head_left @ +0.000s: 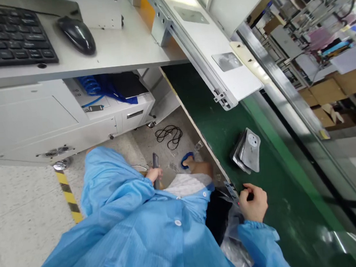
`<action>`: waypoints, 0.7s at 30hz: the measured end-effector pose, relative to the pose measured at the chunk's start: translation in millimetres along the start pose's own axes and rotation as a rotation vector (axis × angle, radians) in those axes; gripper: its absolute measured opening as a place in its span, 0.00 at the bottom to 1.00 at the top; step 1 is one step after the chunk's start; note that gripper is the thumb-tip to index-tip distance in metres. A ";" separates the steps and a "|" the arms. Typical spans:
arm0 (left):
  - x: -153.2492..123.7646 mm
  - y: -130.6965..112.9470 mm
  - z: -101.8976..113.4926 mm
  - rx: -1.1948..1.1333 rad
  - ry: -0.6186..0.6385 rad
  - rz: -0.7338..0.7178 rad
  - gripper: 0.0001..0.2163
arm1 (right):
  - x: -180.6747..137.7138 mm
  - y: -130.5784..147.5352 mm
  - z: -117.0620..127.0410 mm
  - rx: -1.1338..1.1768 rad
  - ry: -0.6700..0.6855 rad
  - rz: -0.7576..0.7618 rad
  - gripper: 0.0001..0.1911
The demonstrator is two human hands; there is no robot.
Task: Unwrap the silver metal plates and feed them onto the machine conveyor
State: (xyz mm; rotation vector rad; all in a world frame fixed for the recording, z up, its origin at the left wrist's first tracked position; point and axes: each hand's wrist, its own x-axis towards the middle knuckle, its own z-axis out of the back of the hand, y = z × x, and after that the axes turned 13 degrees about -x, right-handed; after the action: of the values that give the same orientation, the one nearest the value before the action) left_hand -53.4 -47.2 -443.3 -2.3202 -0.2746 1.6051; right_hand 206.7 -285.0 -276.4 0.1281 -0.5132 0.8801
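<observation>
My left hand [154, 174] is closed around a slim dark grey slab [155, 162] seen almost edge-on, held low over my lap; its exact kind is unclear. On the right, my right hand [254, 203] rests at the near edge of the green conveyor belt [284, 211]. Its fingers are curled in, with a dark gap inside them and nothing visible held. Just beyond that hand lies a loose pile of grey phone back covers [250, 152], the top one with a round white camera area. They do not touch my hand.
A white track [201, 44] extends over the belt, carrying flat grey plates [227, 62]. To the left are a keyboard [7, 36] and mouse [76, 35] on a white bench. Below lie a coiled black cable [169, 136] and a clear plastic bag [234, 249].
</observation>
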 end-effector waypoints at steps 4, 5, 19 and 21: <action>-12.2 6.5 17.7 0.029 0.013 -0.004 0.14 | -1.8 3.8 -0.1 -0.015 -0.017 -0.050 0.09; -14.7 6.8 22.2 0.036 0.007 0.000 0.13 | -2.2 4.9 0.4 -0.017 -0.023 -0.064 0.09; -20.0 -24.2 -6.9 0.027 0.008 -0.107 0.16 | -14.1 -22.7 3.1 0.066 0.115 -0.004 0.11; -23.5 -33.1 -6.8 -0.002 0.059 -0.136 0.15 | -13.7 -29.3 -0.9 0.062 0.129 0.026 0.09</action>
State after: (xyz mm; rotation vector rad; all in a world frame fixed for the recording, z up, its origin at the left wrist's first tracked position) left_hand -54.8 -24.9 -408.7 -2.2932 -0.4112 1.4697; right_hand 222.2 -313.1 -280.9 0.1208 -0.3683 0.9241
